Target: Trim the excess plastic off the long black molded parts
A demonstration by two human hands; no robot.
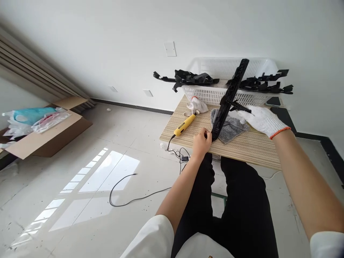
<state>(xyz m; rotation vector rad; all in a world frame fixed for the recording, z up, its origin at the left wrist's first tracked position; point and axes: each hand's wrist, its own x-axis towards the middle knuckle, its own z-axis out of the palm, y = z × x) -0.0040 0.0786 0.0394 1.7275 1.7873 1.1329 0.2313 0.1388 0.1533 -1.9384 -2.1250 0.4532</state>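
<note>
A long black plastic part (228,98) is held tilted over the wooden tabletop (249,150), its far end reaching up across the basket. My bare left hand (202,144) is closed around its near end. My right hand (259,120), in a white knit glove with an orange cuff, is closed at a short black arm jutting from the part's side; its fingertips are partly hidden. Beneath the part lies a crumpled grey cloth (233,129). Left of it rests a yellow corded hand tool (184,125), with a white glove (197,105) just behind.
A white plastic basket (206,95) at the wall carries several black plastic parts (197,78) overhanging its sides. Dark flat objects (283,118) lie at the table's right. Black cable (139,199) trails on the floor. An open cardboard box (61,134) with plastic bags stands far left.
</note>
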